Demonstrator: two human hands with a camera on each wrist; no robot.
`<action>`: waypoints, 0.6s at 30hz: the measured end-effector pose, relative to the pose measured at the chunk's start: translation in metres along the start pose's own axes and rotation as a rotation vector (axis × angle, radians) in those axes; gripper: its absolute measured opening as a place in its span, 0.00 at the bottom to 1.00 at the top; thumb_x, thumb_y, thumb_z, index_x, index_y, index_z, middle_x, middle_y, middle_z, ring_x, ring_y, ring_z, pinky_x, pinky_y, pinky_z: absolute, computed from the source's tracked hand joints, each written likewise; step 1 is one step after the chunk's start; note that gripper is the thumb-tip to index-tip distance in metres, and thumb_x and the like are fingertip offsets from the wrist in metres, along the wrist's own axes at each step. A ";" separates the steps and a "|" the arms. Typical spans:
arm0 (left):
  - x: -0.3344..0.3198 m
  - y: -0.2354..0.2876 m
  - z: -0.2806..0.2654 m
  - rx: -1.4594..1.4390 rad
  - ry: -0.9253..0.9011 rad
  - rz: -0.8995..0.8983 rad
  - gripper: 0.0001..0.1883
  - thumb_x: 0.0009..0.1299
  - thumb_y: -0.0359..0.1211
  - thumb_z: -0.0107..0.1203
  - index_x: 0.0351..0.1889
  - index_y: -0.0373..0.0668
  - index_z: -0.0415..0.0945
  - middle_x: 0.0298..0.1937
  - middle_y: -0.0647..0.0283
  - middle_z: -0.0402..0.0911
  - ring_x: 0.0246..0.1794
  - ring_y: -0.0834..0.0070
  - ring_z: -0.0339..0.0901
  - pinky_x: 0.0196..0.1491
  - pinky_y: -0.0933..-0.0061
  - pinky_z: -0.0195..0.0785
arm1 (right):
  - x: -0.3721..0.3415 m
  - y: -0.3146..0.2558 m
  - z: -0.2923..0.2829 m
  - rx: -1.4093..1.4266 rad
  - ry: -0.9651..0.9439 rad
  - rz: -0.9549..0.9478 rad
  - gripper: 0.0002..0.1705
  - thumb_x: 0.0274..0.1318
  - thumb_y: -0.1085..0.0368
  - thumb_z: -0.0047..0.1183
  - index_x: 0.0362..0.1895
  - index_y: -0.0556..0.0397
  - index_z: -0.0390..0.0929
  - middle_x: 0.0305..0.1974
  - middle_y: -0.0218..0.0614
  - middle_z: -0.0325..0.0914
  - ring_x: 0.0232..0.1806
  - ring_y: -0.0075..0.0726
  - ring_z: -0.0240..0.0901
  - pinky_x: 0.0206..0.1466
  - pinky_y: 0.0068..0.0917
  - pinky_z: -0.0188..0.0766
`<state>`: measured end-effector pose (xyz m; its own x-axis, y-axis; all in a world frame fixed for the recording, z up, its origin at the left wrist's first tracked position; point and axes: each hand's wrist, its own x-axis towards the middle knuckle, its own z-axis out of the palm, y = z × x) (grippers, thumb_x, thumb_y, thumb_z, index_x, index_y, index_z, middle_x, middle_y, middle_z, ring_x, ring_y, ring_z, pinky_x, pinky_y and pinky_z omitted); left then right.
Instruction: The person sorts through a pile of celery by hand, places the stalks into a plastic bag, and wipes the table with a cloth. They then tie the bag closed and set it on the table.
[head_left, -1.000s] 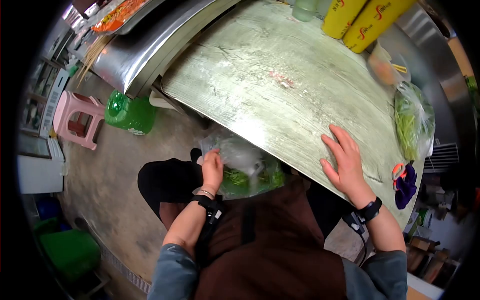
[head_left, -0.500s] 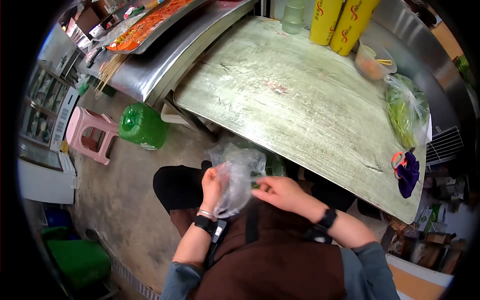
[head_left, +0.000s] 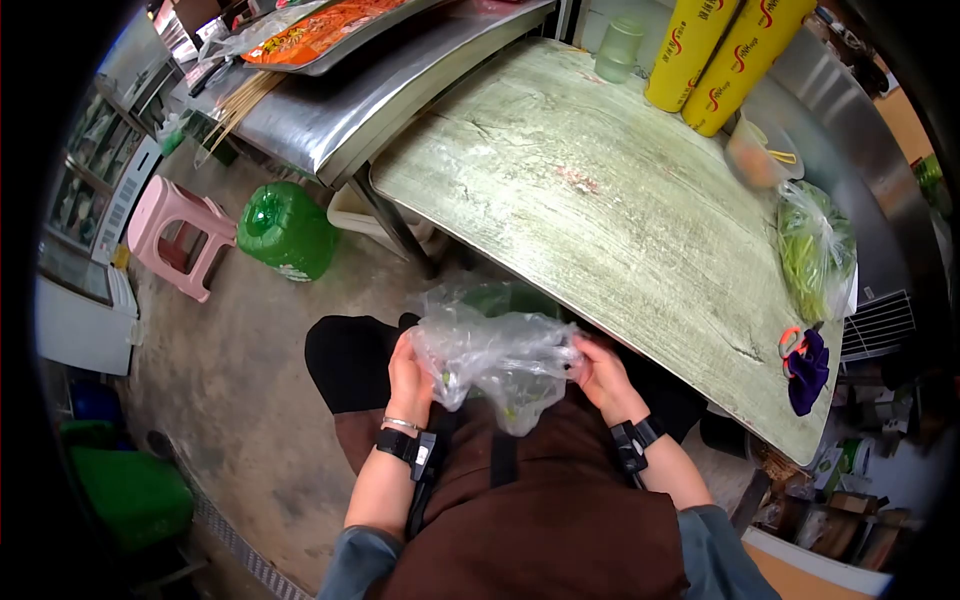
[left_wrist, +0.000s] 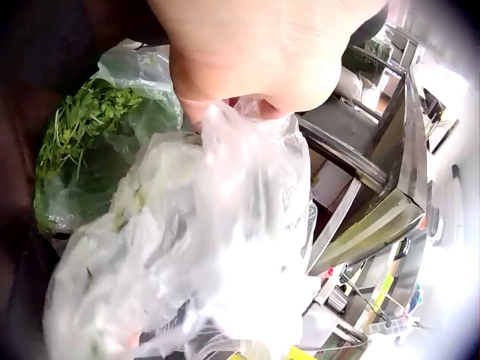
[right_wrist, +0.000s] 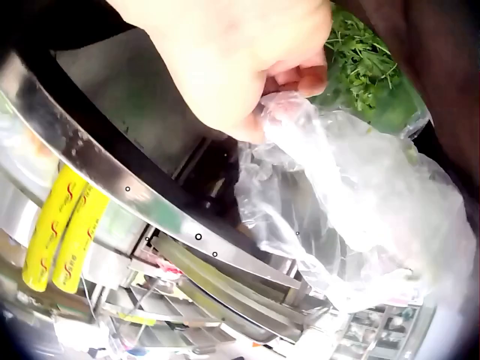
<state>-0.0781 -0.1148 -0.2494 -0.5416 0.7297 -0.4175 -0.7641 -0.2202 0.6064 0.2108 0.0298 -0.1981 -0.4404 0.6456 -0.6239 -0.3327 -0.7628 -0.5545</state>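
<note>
A crumpled clear plastic bag [head_left: 500, 350] is stretched between both hands above the lap. My left hand [head_left: 408, 382] pinches its left side; in the left wrist view the fingers of this hand [left_wrist: 255, 60] grip the bunched film [left_wrist: 225, 217]. The bag's right side is pinched by my right hand [head_left: 608, 385], whose curled fingers show in the right wrist view, the hand [right_wrist: 240, 67] holding the film [right_wrist: 352, 180]. Behind and below lies another bag with leafy greens [left_wrist: 94, 120], also visible in the right wrist view as greens [right_wrist: 364, 64].
The worn table [head_left: 600, 230] carries two yellow rolls [head_left: 715, 60], a glass [head_left: 620, 50], a plastic bowl [head_left: 755, 155], bagged greens [head_left: 815, 250], and orange-handled scissors with purple cloth [head_left: 808, 372]. A pink stool [head_left: 180, 235] and green container [head_left: 288, 230] stand on the left.
My right hand came off the tabletop to the bag, then moved right with the bag's side. The clear bag is now spread wider between both hands, and the head view has shifted.
</note>
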 end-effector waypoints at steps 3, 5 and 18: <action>0.000 0.006 0.005 -0.071 0.214 -0.007 0.18 0.77 0.35 0.38 0.54 0.35 0.74 0.54 0.54 0.79 0.56 0.59 0.76 0.61 0.59 0.69 | -0.003 -0.002 -0.007 0.236 0.009 -0.002 0.09 0.64 0.65 0.54 0.46 0.51 0.78 0.32 0.26 0.76 0.26 0.21 0.68 0.27 0.21 0.60; -0.002 0.012 0.007 -0.118 0.253 -0.011 0.19 0.77 0.37 0.37 0.53 0.35 0.74 0.54 0.53 0.79 0.57 0.58 0.76 0.61 0.58 0.69 | -0.007 -0.007 -0.016 0.330 -0.146 0.010 0.07 0.65 0.63 0.55 0.43 0.50 0.78 0.26 0.24 0.71 0.20 0.19 0.61 0.23 0.21 0.54; -0.029 0.027 0.044 0.447 0.097 -0.050 0.31 0.77 0.59 0.36 0.49 0.43 0.77 0.29 0.70 0.76 0.16 0.86 0.58 0.20 0.82 0.50 | -0.041 -0.012 0.030 -0.399 -0.206 -0.236 0.34 0.54 0.71 0.63 0.65 0.52 0.66 0.50 0.32 0.78 0.49 0.24 0.73 0.54 0.24 0.68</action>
<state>-0.0677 -0.1132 -0.1907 -0.5546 0.6637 -0.5020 -0.5756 0.1297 0.8074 0.2080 0.0110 -0.1495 -0.5607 0.7471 -0.3570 -0.1156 -0.4976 -0.8596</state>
